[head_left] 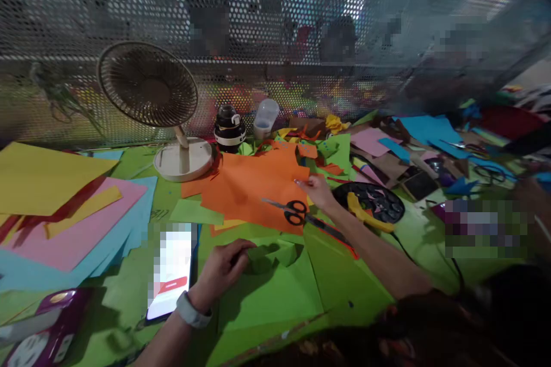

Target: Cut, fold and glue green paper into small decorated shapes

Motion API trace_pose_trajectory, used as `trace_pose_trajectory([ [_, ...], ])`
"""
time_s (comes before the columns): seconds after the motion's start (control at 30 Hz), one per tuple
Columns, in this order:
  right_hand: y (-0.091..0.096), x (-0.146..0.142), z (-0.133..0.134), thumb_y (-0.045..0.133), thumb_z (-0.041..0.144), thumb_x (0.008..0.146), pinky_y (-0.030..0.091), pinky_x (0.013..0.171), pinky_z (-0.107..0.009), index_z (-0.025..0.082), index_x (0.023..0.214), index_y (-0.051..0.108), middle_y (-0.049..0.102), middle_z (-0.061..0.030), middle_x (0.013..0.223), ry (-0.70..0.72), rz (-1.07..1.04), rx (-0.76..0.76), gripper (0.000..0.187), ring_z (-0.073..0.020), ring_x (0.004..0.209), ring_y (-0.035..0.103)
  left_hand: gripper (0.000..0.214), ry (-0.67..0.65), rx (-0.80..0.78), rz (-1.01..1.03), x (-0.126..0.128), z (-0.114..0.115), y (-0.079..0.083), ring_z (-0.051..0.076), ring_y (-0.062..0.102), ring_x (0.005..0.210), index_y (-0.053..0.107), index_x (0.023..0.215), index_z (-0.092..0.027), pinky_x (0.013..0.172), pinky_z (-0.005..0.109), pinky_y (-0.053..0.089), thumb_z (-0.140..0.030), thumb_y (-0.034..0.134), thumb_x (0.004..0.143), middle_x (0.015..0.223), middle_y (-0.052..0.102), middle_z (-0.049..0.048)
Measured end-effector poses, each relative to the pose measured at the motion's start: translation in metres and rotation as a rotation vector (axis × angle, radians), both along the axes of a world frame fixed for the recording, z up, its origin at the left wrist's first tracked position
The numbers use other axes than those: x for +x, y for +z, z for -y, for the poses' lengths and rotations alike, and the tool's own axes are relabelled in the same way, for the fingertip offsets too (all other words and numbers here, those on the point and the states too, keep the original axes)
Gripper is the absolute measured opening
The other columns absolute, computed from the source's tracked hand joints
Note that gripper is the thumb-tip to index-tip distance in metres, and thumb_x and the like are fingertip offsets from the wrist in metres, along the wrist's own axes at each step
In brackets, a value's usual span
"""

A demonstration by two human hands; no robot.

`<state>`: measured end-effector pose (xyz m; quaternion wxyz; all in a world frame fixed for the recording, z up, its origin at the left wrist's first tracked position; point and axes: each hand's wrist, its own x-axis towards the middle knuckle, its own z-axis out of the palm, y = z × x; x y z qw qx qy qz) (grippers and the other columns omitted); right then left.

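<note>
My left hand (224, 269) rests on a folded green paper (275, 255) near the table's front, fingers curled and pinching its left edge; a white band sits on that wrist. My right hand (316, 190) reaches forward over a large orange sheet (253, 186), fingers close together and touching the sheet's right edge. Black-handled scissors (293, 211) lie on the orange sheet just left of my right wrist. A larger green sheet (275, 292) lies under the folded piece.
A small desk fan (148, 89) stands at the back left before a perforated metal screen. A phone (172, 269) lies left of my left hand. Yellow, pink and blue sheets (64, 212) pile at the left. A black round tray (374, 200) and paper scraps lie at the right.
</note>
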<state>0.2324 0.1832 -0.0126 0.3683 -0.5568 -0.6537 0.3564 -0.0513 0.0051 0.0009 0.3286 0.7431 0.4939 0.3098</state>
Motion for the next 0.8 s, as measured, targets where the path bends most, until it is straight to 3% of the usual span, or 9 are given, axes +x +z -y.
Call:
trace_pose_trajectory([
  [0.13, 0.012, 0.009, -0.005, 0.069, 0.052, 0.064, 0.04, 0.05, -0.024, 0.015, 0.054, 0.058, 0.056, -0.0003, 0.05, -0.152, -0.123, 0.097, 0.04, -0.0162, 0.057, 0.056, 0.024, 0.013, 0.043, -0.01, 0.0, 0.0, 0.001, 0.008, 0.046, 0.044, 0.065, 0.098, -0.016, 0.046, 0.021, 0.033, -0.018, 0.043, 0.088, 0.057, 0.058, -0.0026],
  [0.37, 0.025, 0.024, -0.027, 0.07, 0.046, 0.064, 0.052, 0.07, -0.03, 0.015, 0.079, 0.067, 0.07, -0.0029, 0.077, -0.306, -0.424, 0.205, 0.035, -0.0162, 0.072, 0.066, 0.024, 0.01, 0.032, -0.029, 0.0, -0.001, 0.0, 0.008, 0.05, 0.047, 0.064, 0.099, -0.016, 0.047, 0.019, 0.035, -0.018, 0.042, 0.089, 0.062, 0.063, -0.0011],
  [0.57, 0.033, 0.042, -0.043, 0.075, 0.042, 0.058, 0.054, 0.075, -0.035, 0.015, 0.084, 0.067, 0.072, -0.0042, 0.083, -0.377, -0.57, 0.235, 0.039, -0.0188, 0.076, 0.068, 0.024, -0.008, 0.053, -0.055, 0.0, 0.0, 0.0, 0.008, 0.048, 0.046, 0.064, 0.099, -0.015, 0.048, 0.02, 0.034, -0.019, 0.042, 0.089, 0.06, 0.061, -0.0016],
  [0.8, 0.04, 0.077, -0.058, 0.068, 0.042, 0.064, 0.053, 0.079, -0.037, 0.015, 0.083, 0.064, 0.07, -0.0061, 0.086, -0.467, -0.376, 0.317, 0.033, -0.0202, 0.084, 0.065, 0.025, -0.008, 0.057, -0.077, 0.0, -0.001, -0.002, 0.008, 0.046, 0.044, 0.065, 0.1, -0.016, 0.047, 0.021, 0.033, -0.02, 0.043, 0.09, 0.057, 0.058, -0.0025],
])
